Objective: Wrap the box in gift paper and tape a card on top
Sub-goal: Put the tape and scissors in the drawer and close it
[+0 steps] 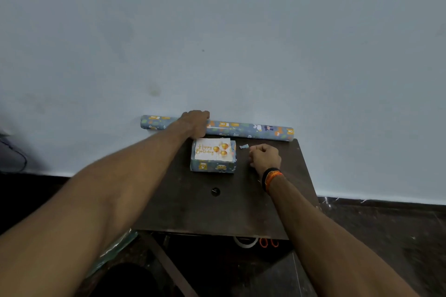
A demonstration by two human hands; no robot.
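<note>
Wrapped box (213, 160) seated on dark tabletop (193, 210), toward far edge, fully covered in blue patterned gift paper. White "Happy Birthday" card (212, 149) with gold balloons lying flat on top face of box. Roll of matching gift paper (248, 130) laid along far tabletop edge against pale wall (217, 31), both ends overhanging. Left hand (196, 123) reaching over roll just behind box, fingers curled down on far side; grip on roll probable but finger contact hidden, cannot tell for certain. Right hand (264, 157) resting on tabletop just right of box, apart from it, fingers curled in loose fist; contents of grip not visible. Black and orange bands (271, 177) on right wrist. Small pale scrap (244, 146) on tabletop between box and right hand. Tape ring (245, 242) and orange scissor handles (268, 243) partly visible below near tabletop edge.
</note>
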